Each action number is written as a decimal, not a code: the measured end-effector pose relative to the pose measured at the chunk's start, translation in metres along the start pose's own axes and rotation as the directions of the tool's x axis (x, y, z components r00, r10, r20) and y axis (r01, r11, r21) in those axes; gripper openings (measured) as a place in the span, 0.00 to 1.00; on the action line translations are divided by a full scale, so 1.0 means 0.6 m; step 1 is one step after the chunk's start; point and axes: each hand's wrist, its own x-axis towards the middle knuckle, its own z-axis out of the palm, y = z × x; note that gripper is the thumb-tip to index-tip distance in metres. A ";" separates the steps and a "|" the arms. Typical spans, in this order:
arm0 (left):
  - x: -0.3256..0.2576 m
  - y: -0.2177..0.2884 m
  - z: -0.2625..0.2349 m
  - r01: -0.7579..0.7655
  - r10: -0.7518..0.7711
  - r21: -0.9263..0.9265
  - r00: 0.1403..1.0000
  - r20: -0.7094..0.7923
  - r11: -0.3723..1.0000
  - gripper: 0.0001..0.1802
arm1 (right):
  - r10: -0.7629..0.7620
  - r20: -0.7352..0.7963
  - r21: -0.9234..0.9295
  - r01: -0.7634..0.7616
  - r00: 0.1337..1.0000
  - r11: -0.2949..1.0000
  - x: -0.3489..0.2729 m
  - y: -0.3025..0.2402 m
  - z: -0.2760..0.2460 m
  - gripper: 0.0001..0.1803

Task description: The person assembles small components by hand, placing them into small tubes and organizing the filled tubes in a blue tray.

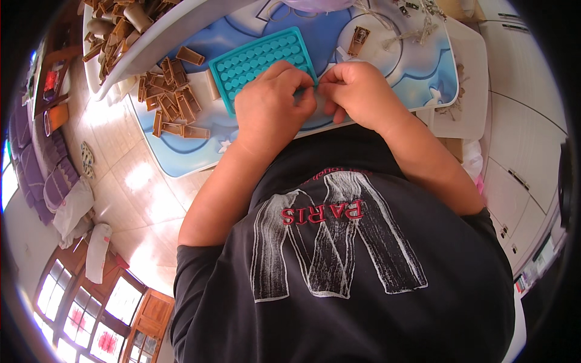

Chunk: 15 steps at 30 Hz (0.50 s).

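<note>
left hand [273, 103]: curled over the lower right corner of the teal mold, fingertips pinched together right at its edge. Something tiny seems to be held in the grip, but what it is can't be made out.
right hand [357, 91]: brought in from the right, fingers bent and closed, fingertips meeting those of the left hand. Whether anything is actually pinched in this grip can't be told, the spot is hidden by the knuckles.
teal mold [260, 60]: a rectangular silicone tray with rows of small round cavities, laid flat and a bit tilted on the desk, just above the two hands. Its lower right corner is covered by the left hand.
desk [417, 66]: a blue and white patterned top with rounded corners, seen just beyond the person's chest.
brown pieces [172, 103]: a loose heap of flat brown rectangular bits, scattered on the desk to the left of the mold, near it but not touching the hands.
white tray [145, 51]: a long pale tray at upper left, filled with more brown bits and tube-like ones, its rim lying over the desk's edge.
small brown frame [359, 40]: one little rectangular piece, set alone on the desk above the right hand.
shirt [339, 260]: dark, with a white print, filling the lower half of the view.
</note>
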 end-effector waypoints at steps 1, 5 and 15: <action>0.000 0.000 0.000 -0.002 0.002 -0.003 1.000 -0.001 1.000 0.03 | 0.003 -0.004 -0.004 -0.003 1.000 1.000 0.000 -0.002 0.000 0.09; -0.001 -0.003 -0.001 -0.004 0.004 -0.035 1.000 -0.011 0.999 0.03 | 0.015 -0.007 -0.004 -0.015 1.000 1.000 0.001 -0.003 0.003 0.09; 0.006 0.007 -0.048 0.053 -0.068 -0.316 0.997 -0.036 0.947 0.06 | 0.004 -0.030 -0.005 -0.004 1.000 1.000 -0.002 -0.004 0.005 0.10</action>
